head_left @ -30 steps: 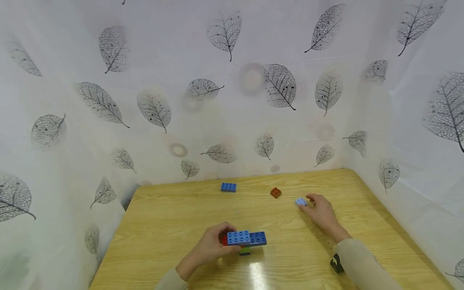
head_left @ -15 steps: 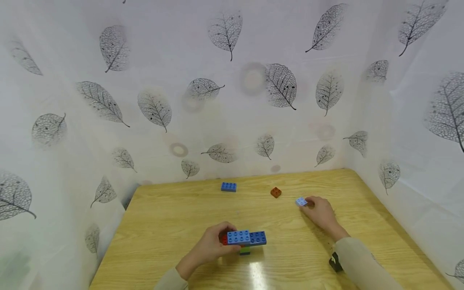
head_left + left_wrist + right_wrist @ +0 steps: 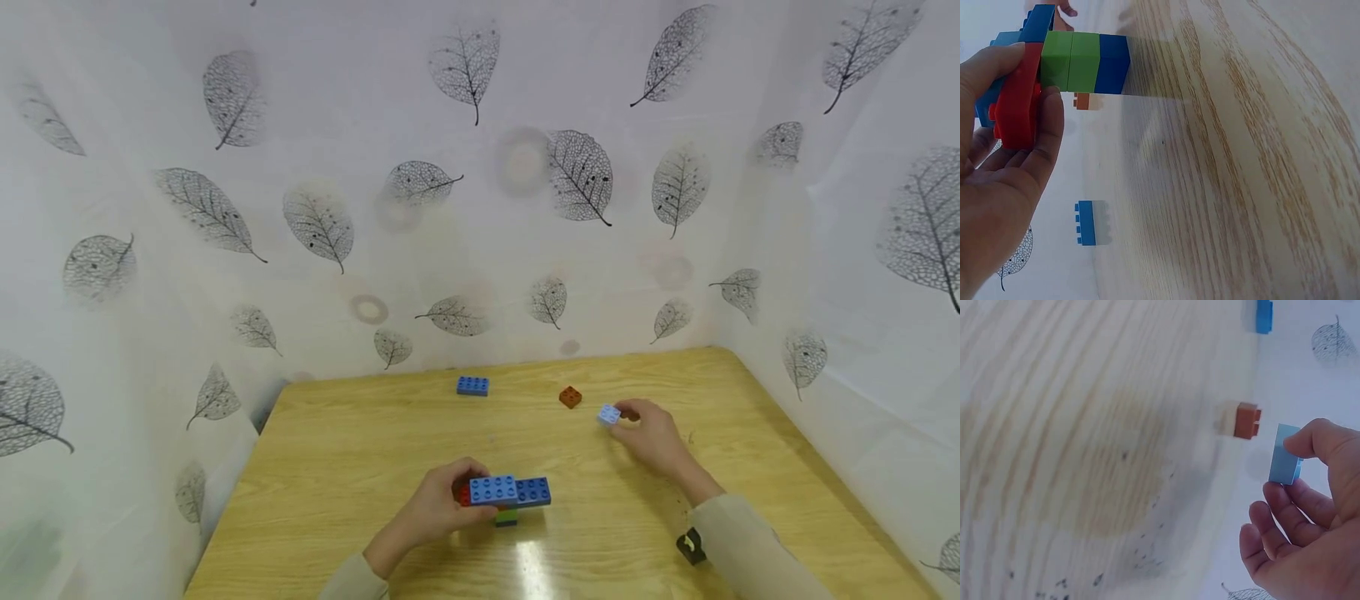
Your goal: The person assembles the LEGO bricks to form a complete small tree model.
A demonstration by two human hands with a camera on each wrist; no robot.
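Head view: grips a stacked brick assembly (image 3: 493,490) at its red end with the left hand (image 3: 433,505), toward the near middle of the surface (image 3: 352,450), with green bricks (image 3: 1071,61) beneath its blue top. Pinches a small light-blue brick (image 3: 608,414) with the right hand (image 3: 654,437), just above the surface, near an orange-brown brick (image 3: 571,397) and well apart from a loose blue brick (image 3: 472,386).

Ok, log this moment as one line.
left hand: grips brick stack | right hand: pinches pale blue brick | on table: blue brick, orange-brown brick
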